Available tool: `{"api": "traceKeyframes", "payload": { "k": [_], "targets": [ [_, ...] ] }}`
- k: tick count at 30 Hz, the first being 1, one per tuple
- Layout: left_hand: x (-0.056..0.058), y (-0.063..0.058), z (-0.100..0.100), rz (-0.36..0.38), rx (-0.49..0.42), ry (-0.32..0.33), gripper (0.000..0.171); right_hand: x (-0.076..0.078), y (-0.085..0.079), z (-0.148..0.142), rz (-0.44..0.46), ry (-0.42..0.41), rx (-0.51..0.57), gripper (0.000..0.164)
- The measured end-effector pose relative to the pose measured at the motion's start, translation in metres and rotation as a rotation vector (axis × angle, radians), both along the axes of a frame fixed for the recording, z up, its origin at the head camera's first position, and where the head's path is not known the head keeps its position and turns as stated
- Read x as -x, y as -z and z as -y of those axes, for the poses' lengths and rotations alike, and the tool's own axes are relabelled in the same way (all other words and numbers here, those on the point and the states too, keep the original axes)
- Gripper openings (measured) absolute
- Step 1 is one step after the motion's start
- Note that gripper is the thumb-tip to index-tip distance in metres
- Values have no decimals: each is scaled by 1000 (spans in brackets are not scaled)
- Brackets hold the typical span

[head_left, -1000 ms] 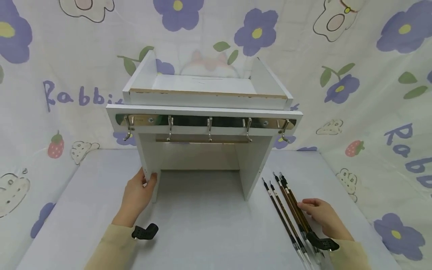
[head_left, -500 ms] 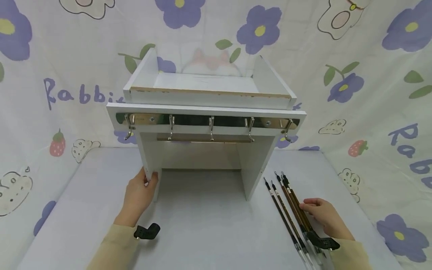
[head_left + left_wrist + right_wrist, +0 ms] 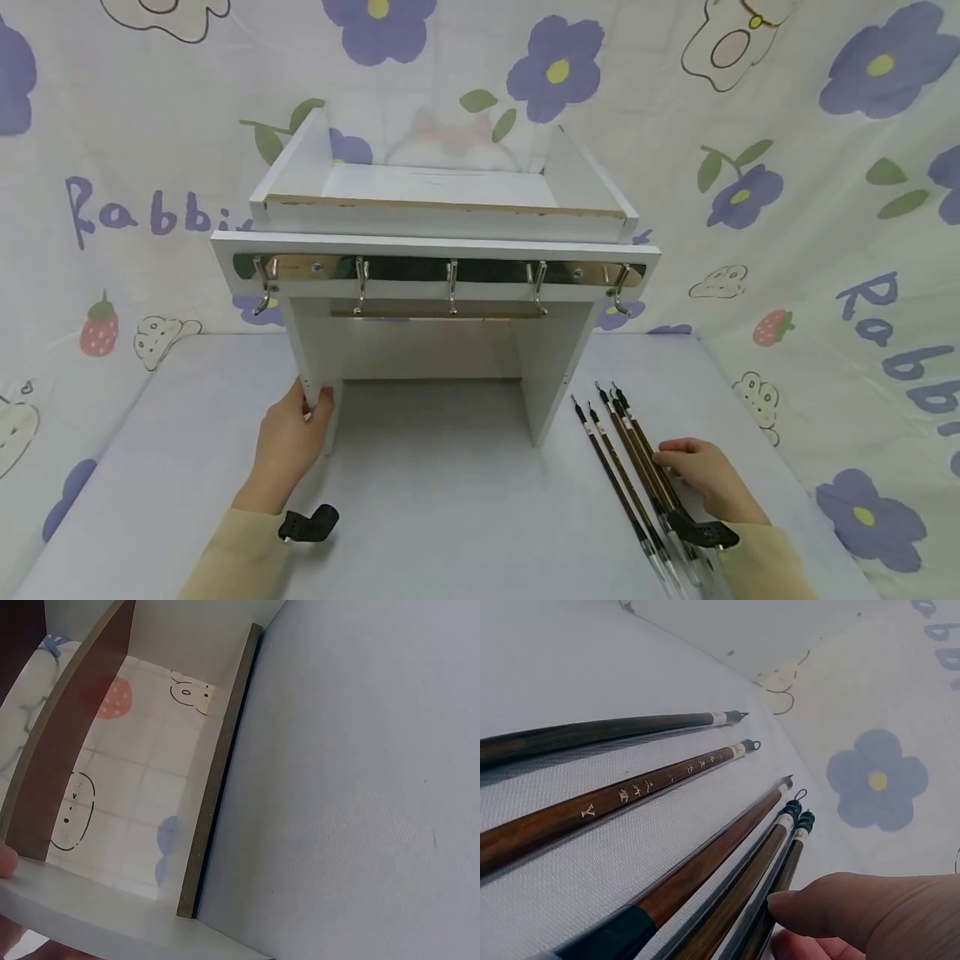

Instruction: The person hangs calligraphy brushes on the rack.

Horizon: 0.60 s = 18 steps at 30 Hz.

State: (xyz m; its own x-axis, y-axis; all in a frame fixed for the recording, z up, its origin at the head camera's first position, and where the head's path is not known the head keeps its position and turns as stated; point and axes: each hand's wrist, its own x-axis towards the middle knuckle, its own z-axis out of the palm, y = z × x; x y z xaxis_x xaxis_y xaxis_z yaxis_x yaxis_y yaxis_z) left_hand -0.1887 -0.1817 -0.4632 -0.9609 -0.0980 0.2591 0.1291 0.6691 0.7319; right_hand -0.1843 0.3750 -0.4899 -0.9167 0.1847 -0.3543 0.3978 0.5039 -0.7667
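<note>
A white wooden shelf rack (image 3: 450,223) stands on the table, with a metal strip of several hooks (image 3: 452,287) across its front. My left hand (image 3: 288,446) grips the lower front edge of its left side panel (image 3: 318,350), thumb on the inner side. To the right of the rack, several calligraphy brushes (image 3: 609,462) lie side by side, loop ends pointing away and clear caps (image 3: 660,575) toward me. My right hand (image 3: 708,475) pinches the rightmost brush (image 3: 784,877) between thumb and fingers. In the right wrist view the thumb (image 3: 810,904) lies on its dark handle; the curled fingers are partly hidden beneath.
The white table (image 3: 435,517) meets a cloth backdrop (image 3: 675,50) with flowers and rabbits behind and at both sides. In the left wrist view, a brown board (image 3: 71,750) and a thin bottom rail (image 3: 221,772) span the rack.
The head view has shifted slightly, so everything sits a little further left in it. Both hands keep their places on the rack and the brush.
</note>
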Motion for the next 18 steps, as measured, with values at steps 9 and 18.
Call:
{"api": "traceKeyframes", "payload": {
  "k": [9, 18],
  "targets": [
    [-2, 1, 1, -6, 0, 9, 41, 4, -2, -1, 35, -2, -75, 41],
    [0, 1, 3, -13, -3, 8, 44, 12, 4, -3, 12, -5, -63, 35]
  ]
}}
